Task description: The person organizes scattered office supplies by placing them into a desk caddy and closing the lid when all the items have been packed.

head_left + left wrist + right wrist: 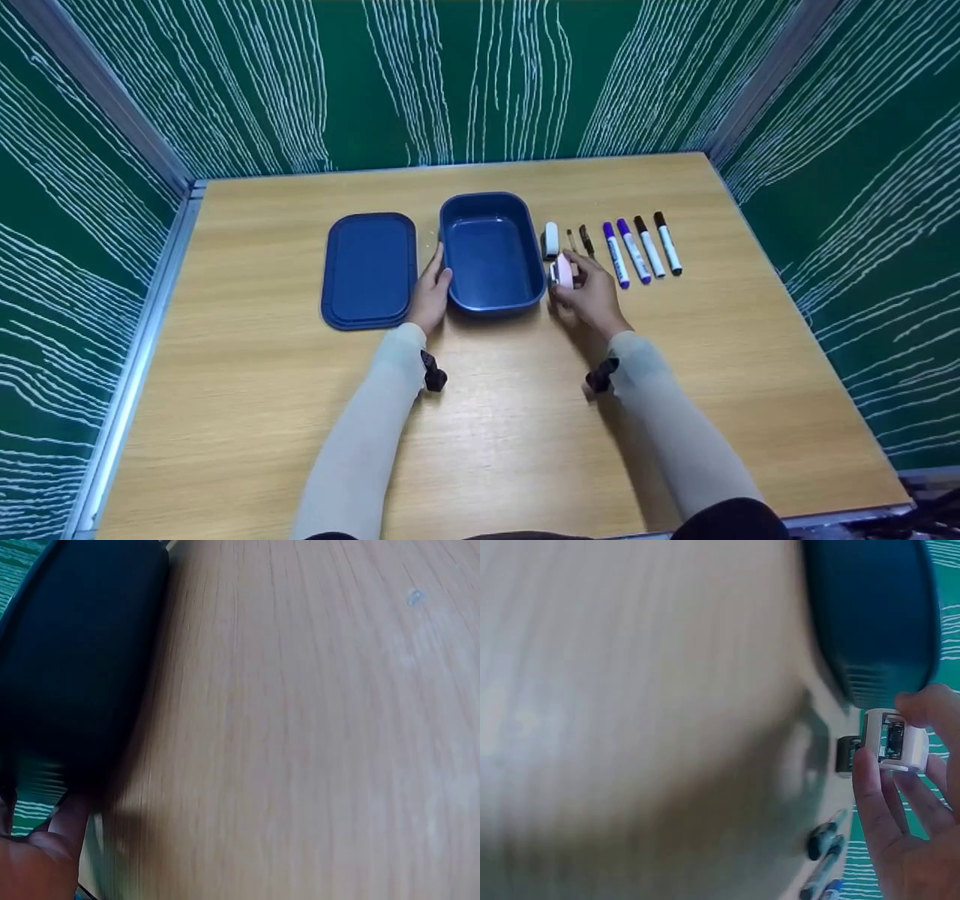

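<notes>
An open dark blue container [491, 251] stands on the table, nothing visible inside. Against its left wall rests my left hand [430, 296], fingers fairly straight; the left wrist view shows it by the container's dark side [75, 652]. My right hand [594, 296] pinches a small pale pink block [565, 271] between thumb and fingers, just right of the container. In the right wrist view the held block [894, 741] shows a dark metal mechanism; its exact kind cannot be told. A similar white block [551, 240] with a dark base lies beyond it.
Left of the container lies its blue lid [369, 270], flat. Two slim pens [586, 241] and several markers [634, 251] with purple or black caps lie on the right. Green walls with white streaks [405, 82] enclose the wooden table [495, 435].
</notes>
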{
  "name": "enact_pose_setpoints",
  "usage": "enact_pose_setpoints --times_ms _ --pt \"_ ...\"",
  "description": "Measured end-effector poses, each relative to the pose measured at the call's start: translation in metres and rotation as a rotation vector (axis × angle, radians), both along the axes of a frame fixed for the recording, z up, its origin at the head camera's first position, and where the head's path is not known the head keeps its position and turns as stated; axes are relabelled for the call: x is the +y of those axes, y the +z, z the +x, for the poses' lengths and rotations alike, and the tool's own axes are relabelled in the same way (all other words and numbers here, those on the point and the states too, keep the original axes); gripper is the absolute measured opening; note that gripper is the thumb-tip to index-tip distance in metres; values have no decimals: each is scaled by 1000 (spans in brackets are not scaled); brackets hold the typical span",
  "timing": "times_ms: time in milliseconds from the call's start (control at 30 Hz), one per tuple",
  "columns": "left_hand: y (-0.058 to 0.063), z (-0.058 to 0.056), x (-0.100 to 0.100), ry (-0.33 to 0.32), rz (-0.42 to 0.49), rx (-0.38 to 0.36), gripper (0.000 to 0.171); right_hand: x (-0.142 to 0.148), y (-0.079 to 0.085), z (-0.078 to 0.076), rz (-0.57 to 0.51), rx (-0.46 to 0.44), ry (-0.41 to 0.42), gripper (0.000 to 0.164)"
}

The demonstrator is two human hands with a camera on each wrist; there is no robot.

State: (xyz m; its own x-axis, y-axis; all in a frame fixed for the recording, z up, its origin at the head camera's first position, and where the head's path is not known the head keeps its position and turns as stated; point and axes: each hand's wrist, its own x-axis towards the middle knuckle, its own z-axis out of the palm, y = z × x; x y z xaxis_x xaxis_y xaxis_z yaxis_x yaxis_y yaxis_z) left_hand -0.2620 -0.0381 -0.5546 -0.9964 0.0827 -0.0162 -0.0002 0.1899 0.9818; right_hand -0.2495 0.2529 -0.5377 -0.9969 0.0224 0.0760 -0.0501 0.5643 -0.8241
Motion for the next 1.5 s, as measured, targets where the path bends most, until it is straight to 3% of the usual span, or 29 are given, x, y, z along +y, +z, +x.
enact_pose_setpoints --times_ms 433,600,967,1500 --pt "-2 0 -3 -2 -41 22 53 -19 30 -4 -11 78 -57 66" --pt "-3 -1 -4 -11 -81 79 53 -29 35 -7 9 120 -39 65" --pt "-8 -3 -4 -1 -122 168 52 -56 37 -12 14 144 35 64" --pt "-6 -1 -2 -8 -136 194 51 -104 25 -12 22 136 152 64"
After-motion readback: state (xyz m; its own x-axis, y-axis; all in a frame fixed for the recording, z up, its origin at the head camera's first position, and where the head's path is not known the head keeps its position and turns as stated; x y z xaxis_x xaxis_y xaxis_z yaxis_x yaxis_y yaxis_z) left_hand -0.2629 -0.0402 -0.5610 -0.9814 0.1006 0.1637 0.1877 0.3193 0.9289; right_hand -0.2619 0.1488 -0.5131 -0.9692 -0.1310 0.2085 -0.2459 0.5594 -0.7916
